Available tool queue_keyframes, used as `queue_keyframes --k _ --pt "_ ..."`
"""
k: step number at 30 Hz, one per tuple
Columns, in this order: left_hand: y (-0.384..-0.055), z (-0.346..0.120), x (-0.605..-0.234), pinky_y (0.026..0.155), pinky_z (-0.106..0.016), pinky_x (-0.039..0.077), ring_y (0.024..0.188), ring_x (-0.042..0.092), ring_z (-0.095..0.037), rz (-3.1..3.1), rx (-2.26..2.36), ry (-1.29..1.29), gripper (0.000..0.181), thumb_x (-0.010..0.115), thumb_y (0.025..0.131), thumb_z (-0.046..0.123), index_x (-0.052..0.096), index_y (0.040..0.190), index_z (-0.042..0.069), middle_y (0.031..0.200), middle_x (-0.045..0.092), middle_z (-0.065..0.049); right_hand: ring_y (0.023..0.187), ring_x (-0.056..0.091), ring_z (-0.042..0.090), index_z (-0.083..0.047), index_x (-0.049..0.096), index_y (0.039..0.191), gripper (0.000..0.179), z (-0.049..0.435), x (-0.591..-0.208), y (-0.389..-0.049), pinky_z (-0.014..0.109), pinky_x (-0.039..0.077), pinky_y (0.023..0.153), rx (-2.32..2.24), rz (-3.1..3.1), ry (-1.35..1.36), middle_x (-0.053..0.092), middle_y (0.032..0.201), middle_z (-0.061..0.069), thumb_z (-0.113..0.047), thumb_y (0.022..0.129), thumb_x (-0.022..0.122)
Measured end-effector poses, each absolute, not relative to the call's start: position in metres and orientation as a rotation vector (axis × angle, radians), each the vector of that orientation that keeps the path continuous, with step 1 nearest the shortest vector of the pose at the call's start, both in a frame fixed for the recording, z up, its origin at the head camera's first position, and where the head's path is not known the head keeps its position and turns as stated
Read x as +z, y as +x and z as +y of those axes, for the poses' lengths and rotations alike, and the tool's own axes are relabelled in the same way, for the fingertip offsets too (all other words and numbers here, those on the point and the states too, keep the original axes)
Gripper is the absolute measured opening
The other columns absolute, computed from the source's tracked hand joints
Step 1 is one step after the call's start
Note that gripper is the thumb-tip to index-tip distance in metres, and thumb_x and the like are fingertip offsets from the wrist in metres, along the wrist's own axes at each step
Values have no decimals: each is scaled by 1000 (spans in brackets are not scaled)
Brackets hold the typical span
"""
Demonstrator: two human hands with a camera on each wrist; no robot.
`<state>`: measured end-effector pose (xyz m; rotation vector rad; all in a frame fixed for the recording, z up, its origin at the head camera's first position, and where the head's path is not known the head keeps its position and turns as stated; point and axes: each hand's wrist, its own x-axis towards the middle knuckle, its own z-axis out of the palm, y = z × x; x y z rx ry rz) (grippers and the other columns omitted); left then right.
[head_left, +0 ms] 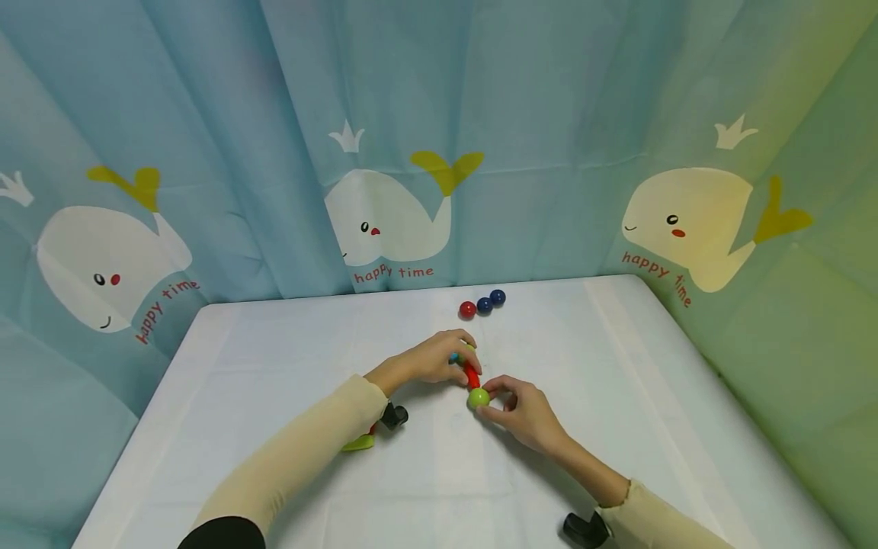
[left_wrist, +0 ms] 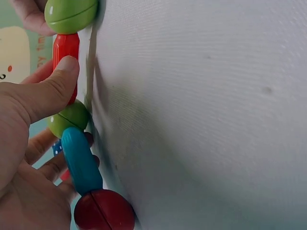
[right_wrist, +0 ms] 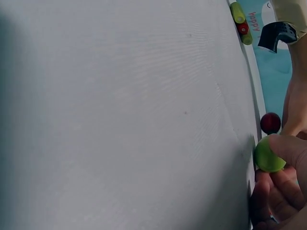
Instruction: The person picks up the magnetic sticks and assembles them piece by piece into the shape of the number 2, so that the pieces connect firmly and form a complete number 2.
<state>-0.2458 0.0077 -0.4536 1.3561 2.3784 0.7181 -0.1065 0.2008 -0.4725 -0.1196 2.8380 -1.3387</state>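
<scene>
My left hand (head_left: 435,360) grips a red rod (left_wrist: 66,44) between thumb and fingers. A green ball (head_left: 479,399) sits at the rod's near end, pinched by the thumb and fingers of my right hand (head_left: 527,415). At the rod's other end is a second green ball (left_wrist: 72,119), largely under the left hand in the head view. From that ball a blue rod (left_wrist: 81,160) runs to a dark red ball (left_wrist: 104,211), with left-hand fingers behind it. The joined pieces lie along the white tabletop.
A red ball (head_left: 467,309) and two dark blue balls (head_left: 484,306) lie near the table's back edge. Beside the left forearm are yellow-green rods (right_wrist: 237,13) and a red rod (right_wrist: 243,28), partly hidden in the head view. A blue curtain (head_left: 549,114) hangs behind the table.
</scene>
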Motion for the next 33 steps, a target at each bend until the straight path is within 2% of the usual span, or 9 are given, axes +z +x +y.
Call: queue_keyframes --k 16,26,33 --pt "-248 13 -456 116 -43 35 134 48 -23 2402 697 1336 20 77 93 16 78 113 20 143 56 -7 62 49 12 -10 73 106 26 200 -472 -110 23 39 54 -1384 2845 -112 71 92 -2 -14 84 85" --pt "-250 16 -457 117 -45 35 137 48 -22 2414 684 1350 19 76 95 15 79 113 21 145 56 -6 62 50 11 -12 69 121 35 206 -473 -112 22 41 55 -1411 2804 -251 72 99 6 -10 88 81" --pt "-250 19 -455 117 -44 35 137 48 -22 2416 672 1361 21 77 94 16 79 114 20 146 56 -7 61 49 10 -12 71 118 30 210 -471 -114 23 41 54 -1396 2808 -321 71 100 7 -8 89 79"
